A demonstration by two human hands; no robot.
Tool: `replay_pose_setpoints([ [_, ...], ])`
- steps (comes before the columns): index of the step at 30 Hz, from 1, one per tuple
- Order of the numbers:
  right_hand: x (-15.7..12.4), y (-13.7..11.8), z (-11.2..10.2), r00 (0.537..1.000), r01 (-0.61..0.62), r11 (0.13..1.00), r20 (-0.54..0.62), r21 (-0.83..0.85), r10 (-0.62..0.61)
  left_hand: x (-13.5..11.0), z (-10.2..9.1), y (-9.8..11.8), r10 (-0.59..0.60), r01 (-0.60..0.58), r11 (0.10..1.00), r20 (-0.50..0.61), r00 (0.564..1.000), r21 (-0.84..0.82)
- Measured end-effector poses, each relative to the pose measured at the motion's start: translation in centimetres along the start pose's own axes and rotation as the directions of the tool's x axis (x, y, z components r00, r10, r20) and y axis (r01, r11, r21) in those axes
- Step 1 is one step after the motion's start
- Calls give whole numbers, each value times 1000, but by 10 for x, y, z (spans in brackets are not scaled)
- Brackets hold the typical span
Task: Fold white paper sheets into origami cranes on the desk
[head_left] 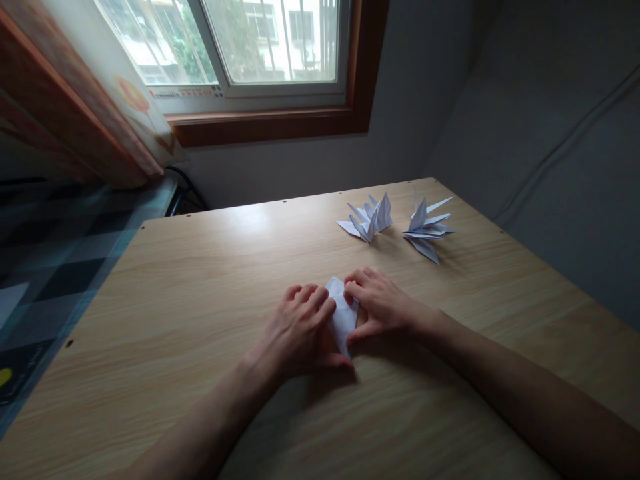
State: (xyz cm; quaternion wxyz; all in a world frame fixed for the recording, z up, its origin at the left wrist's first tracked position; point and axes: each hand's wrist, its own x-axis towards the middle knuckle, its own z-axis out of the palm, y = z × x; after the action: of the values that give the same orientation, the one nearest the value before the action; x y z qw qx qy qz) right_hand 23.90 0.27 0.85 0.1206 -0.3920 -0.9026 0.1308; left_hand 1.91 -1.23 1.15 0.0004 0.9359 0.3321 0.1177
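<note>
Paper (343, 321): white, folded, on the surface (200, 287) between left hand (303, 327) and right hand (377, 303) — pointed at its far end.
Left hand: fingers curled over the paper's left side, thumb stretched nearward; cannot tell if it pinches.
Right hand: fingers bent at the right side, thumb apart; pinch unclear.
Folded shapes (370, 219): two, farther off, toward the far right corner.
Left edge: well apart — broad wood between.
</note>
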Motion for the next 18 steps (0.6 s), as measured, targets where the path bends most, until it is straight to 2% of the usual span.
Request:
replay_pose_setpoints([
  [5,-1,16,-2,995,68,984,58,163,-78,1,0,-8,79,-78,994,8,997,-77],
  [12,-1,29,-4,995,96,920,-37,379,-88,0,7,-23,47,-59,988,-88,995,-142],
  [15,-1,31,-1,993,84,897,-107,433,-42,0,10,-25,16,-43,982,-148,989,-184],
  [18,-1,29,1,980,0,896,-179,444,89,0,12,-26,-77,34,979,-211,974,-199],
])
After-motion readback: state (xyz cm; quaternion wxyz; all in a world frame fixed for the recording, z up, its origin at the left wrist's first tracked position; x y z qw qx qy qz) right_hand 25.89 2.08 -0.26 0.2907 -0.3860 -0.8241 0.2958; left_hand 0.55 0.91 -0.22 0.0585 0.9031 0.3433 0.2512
